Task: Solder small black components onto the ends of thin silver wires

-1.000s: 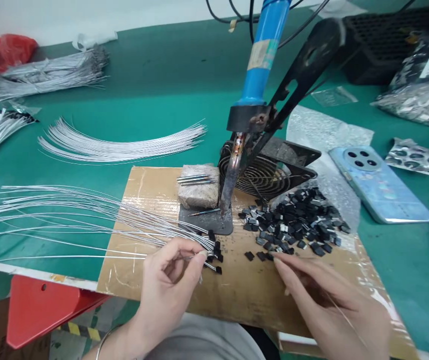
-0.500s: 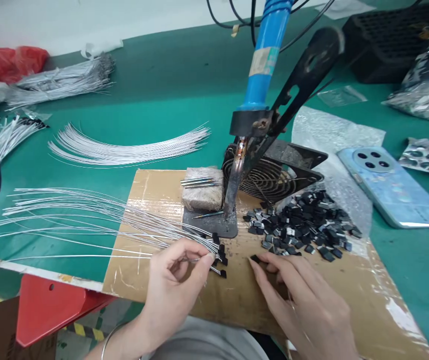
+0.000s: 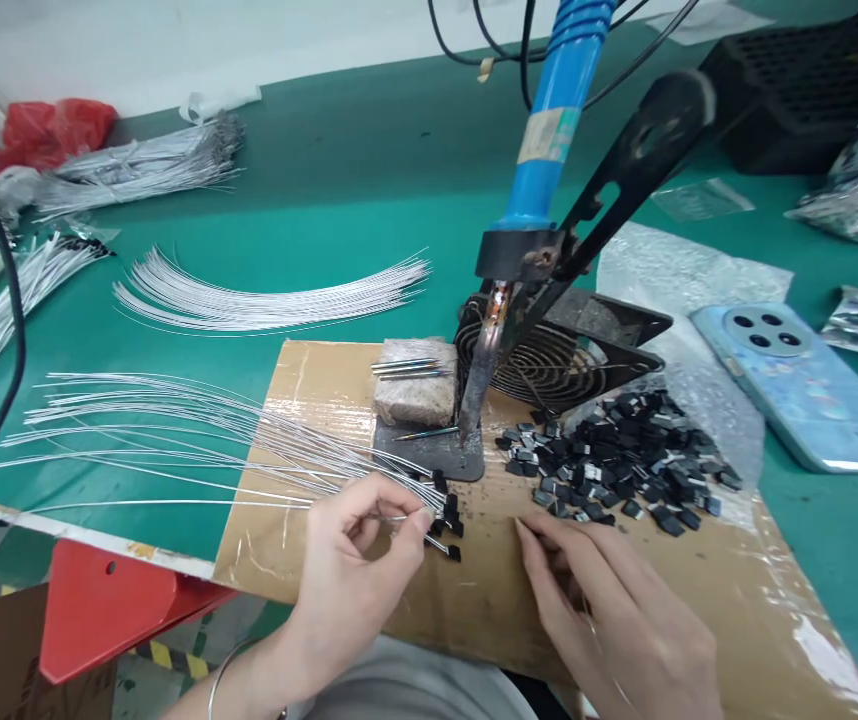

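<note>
My left hand (image 3: 369, 560) is closed in a pinch on a thin white wire, just left of a cluster of black connectors (image 3: 450, 515). The connectors sit at the ends of fanned-out white wires (image 3: 271, 440) on the cardboard. Over the cardboard at right, my right hand (image 3: 616, 610) has thumb and forefinger pressed together; what lies between them, if anything, is hidden. Beyond it is a pile of small black connector housings (image 3: 624, 455). A blue-handled soldering iron (image 3: 538, 170) points down in its holder between the hands, above a dark metal plate (image 3: 466, 463).
A greyish block (image 3: 415, 400) carries several thin metal pins. Behind the iron is a black fan (image 3: 564, 365). A blue phone (image 3: 804, 390) lies at right by bubble wrap (image 3: 691, 265). More white wires (image 3: 271, 308) lie on the green mat.
A black connector housing showed at my right fingertips before and is no longer visible there. My left hand keeps its pinch, while the whole view has shifted slightly.
</note>
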